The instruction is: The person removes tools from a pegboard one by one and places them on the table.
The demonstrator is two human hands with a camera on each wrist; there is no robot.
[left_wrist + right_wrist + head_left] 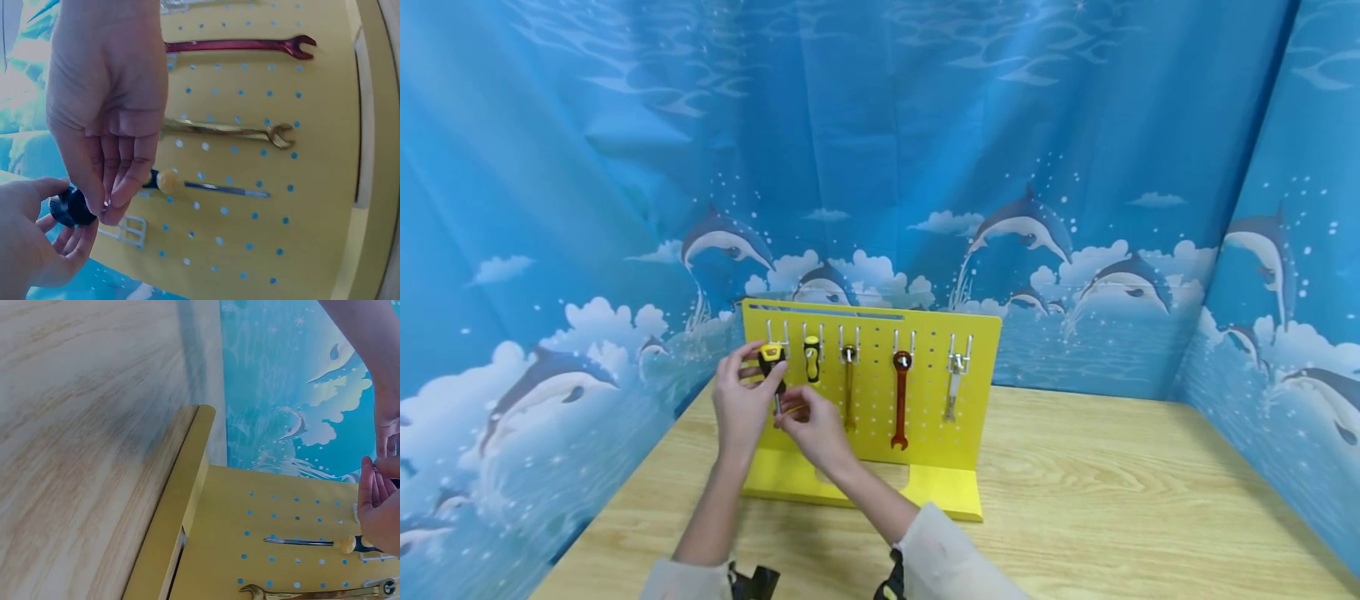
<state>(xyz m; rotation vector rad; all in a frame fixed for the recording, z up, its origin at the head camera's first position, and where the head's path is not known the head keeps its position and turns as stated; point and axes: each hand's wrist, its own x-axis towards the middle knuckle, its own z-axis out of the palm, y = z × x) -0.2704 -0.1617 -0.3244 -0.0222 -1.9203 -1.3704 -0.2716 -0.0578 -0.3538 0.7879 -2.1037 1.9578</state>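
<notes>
A screwdriver with a yellow-and-black handle (771,357) is held upright before the left end of a yellow pegboard (872,450). My left hand (737,404) grips its handle, thumb on the near side; the black end (72,207) shows in the left wrist view. Lower down, my right hand (816,429) pinches the metal shaft between thumb and fingers. Just behind the handle are metal hooks (777,331); whether it touches them, I cannot tell. Beside it hangs a second yellow-and-black screwdriver (812,360), its shaft visible in both wrist views.
Farther right on the board hang a gold wrench (849,392), a red-orange wrench (901,404) and a small silver wrench (954,390). The board's foot stands on a wood-grain table (1090,492). Blue dolphin-print curtains (880,167) enclose the table behind and at the sides.
</notes>
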